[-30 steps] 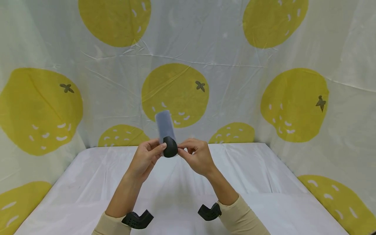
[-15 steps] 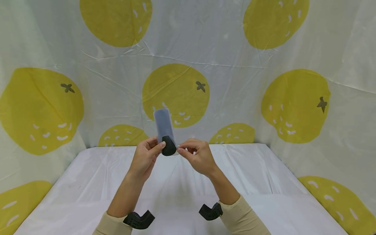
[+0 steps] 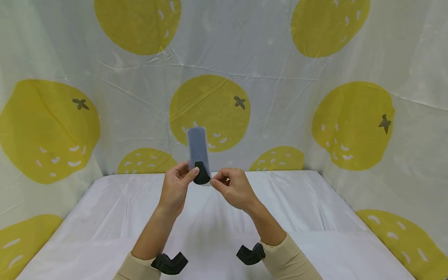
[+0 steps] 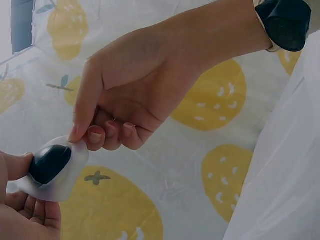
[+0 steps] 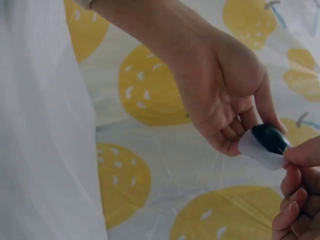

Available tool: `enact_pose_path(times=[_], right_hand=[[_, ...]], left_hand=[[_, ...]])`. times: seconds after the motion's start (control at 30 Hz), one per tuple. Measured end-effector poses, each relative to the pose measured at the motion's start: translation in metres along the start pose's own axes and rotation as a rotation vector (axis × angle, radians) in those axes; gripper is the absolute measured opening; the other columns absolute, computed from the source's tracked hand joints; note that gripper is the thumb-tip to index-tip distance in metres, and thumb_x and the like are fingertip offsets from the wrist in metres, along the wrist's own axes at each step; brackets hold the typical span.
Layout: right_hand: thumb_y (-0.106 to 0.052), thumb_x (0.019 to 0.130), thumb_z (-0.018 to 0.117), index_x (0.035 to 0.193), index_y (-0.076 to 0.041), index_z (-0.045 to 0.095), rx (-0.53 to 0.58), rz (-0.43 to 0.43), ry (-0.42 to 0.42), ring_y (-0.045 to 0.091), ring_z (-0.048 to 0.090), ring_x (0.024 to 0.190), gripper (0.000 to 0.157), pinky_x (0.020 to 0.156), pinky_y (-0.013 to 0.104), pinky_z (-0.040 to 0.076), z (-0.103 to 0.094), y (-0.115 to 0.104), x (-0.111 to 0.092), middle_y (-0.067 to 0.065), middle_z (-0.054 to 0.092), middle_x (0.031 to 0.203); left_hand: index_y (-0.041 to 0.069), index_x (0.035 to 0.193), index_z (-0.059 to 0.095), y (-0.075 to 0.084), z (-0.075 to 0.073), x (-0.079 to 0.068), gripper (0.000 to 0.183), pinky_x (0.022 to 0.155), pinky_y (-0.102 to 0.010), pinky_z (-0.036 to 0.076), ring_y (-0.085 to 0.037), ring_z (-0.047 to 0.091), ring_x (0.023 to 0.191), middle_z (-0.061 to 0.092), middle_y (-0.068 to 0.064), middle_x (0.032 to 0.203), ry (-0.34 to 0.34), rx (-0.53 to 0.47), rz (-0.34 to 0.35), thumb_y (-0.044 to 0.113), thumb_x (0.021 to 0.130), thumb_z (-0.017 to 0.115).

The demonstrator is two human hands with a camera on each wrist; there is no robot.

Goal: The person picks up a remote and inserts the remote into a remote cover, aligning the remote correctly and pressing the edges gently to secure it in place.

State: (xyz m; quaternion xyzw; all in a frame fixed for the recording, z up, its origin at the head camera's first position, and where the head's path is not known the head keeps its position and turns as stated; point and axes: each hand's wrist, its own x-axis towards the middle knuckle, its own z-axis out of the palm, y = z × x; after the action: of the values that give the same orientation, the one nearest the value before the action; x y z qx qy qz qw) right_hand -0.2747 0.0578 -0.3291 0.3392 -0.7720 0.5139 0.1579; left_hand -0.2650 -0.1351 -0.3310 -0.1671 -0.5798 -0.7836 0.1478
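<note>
My left hand (image 3: 174, 189) grips a long bluish translucent piece (image 3: 197, 144) near its lower end, holding it upright. Its thumb presses on a glossy black rounded part (image 3: 201, 175) there. In the left wrist view a whitish translucent rim (image 4: 73, 172) surrounds the black part. My right hand (image 3: 235, 189) pinches this rim at its lower right edge between thumb and index finger, other fingers curled. The right wrist view shows the pale rim (image 5: 257, 150) between the two hands. What kind of thing this is, I cannot tell.
A white cloth-covered table (image 3: 224, 241) lies below the raised hands. Behind it and at both sides hangs a pale curtain (image 3: 269, 112) printed with yellow fruit. Black curved mounts (image 3: 170, 263) sit at both wrists, by beige sleeves (image 3: 290, 256).
The long piece has swung more upright and its black part is seen more narrowly. My left hand has turned slightly with it; my right hand stays at the lower edge.
</note>
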Motion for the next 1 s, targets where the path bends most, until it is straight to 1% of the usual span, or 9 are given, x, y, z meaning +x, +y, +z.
enact_pose_path(times=[0.17,0.3,0.43,0.6,0.7,0.73,0.83,0.93,1.0], right_hand=[[0.0,0.093,0.073,0.08,-0.006,0.072,-0.016,0.038,0.038,0.017,0.048,0.058,0.014,0.053,0.028,0.041,0.001,-0.005,-0.001,-0.001,0.062,0.073],[-0.001,0.091,0.076,0.08,-0.008,0.074,-0.062,0.002,0.085,0.015,0.049,0.058,0.013,0.054,0.028,0.042,0.003,-0.007,-0.002,-0.004,0.064,0.073],[-0.003,0.089,0.08,0.08,-0.009,0.073,-0.102,-0.049,0.1,0.013,0.049,0.058,0.013,0.053,0.027,0.042,0.004,-0.006,-0.003,-0.007,0.064,0.072],[-0.008,0.09,0.082,0.085,-0.009,0.073,-0.075,-0.043,0.055,0.013,0.059,0.066,0.01,0.06,0.03,0.053,0.002,-0.004,-0.002,-0.006,0.066,0.077],[-0.008,0.094,0.075,0.094,-0.01,0.074,-0.029,-0.014,-0.001,0.014,0.063,0.08,0.002,0.07,0.036,0.056,-0.003,-0.003,-0.002,-0.005,0.068,0.086],[-0.006,0.096,0.071,0.096,-0.01,0.074,-0.021,-0.025,-0.015,0.015,0.064,0.085,0.005,0.071,0.037,0.057,-0.005,-0.002,-0.001,-0.004,0.068,0.09],[0.004,0.096,0.065,0.1,-0.01,0.075,-0.016,-0.135,-0.03,0.017,0.062,0.09,0.017,0.072,0.036,0.057,-0.007,0.004,0.001,-0.002,0.066,0.1],[0.009,0.092,0.07,0.098,-0.009,0.075,-0.029,-0.293,-0.001,0.02,0.061,0.088,0.019,0.068,0.032,0.058,-0.005,0.009,0.003,0.0,0.063,0.104],[0.008,0.089,0.076,0.096,-0.009,0.076,-0.03,-0.366,0.03,0.021,0.061,0.086,0.018,0.067,0.03,0.058,-0.003,0.012,0.004,0.001,0.063,0.104]], left_hand=[[-0.015,0.129,0.061,0.0,0.001,-0.001,0.033,0.095,-0.029,0.052,-0.021,0.068,0.094,0.068,-0.018,0.107,-0.02,0.082,0.024,-0.004,0.098,0.067],[-0.012,0.129,0.062,0.001,0.001,-0.002,0.034,0.097,-0.031,0.052,-0.024,0.069,0.097,0.068,-0.021,0.111,-0.044,0.109,0.027,0.0,0.098,0.069],[-0.01,0.13,0.062,0.002,-0.003,-0.002,0.034,0.1,-0.031,0.05,-0.025,0.068,0.1,0.069,-0.02,0.112,-0.056,0.115,0.0,0.003,0.099,0.069],[-0.011,0.133,0.061,0.004,-0.007,-0.002,0.038,0.104,-0.033,0.047,-0.025,0.069,0.102,0.07,-0.018,0.112,-0.081,0.111,-0.031,0.003,0.099,0.069],[-0.013,0.132,0.06,0.007,-0.008,-0.002,0.037,0.105,-0.033,0.045,-0.023,0.068,0.101,0.071,-0.016,0.11,-0.091,0.1,-0.037,0.003,0.1,0.068],[-0.014,0.132,0.06,0.007,-0.008,-0.001,0.037,0.105,-0.033,0.045,-0.023,0.068,0.101,0.071,-0.015,0.11,-0.095,0.091,-0.037,0.003,0.1,0.067],[-0.017,0.132,0.058,0.009,-0.011,0.0,0.037,0.106,-0.032,0.046,-0.022,0.067,0.105,0.071,-0.014,0.112,-0.123,0.048,-0.037,0.002,0.101,0.065],[-0.019,0.133,0.055,0.01,-0.013,0.0,0.038,0.106,-0.032,0.046,-0.022,0.067,0.106,0.07,-0.014,0.112,-0.154,0.004,-0.035,0.001,0.102,0.063],[-0.021,0.131,0.055,0.01,-0.014,0.0,0.037,0.106,-0.033,0.047,-0.021,0.067,0.105,0.071,-0.012,0.11,-0.172,-0.014,-0.034,0.0,0.102,0.062]])
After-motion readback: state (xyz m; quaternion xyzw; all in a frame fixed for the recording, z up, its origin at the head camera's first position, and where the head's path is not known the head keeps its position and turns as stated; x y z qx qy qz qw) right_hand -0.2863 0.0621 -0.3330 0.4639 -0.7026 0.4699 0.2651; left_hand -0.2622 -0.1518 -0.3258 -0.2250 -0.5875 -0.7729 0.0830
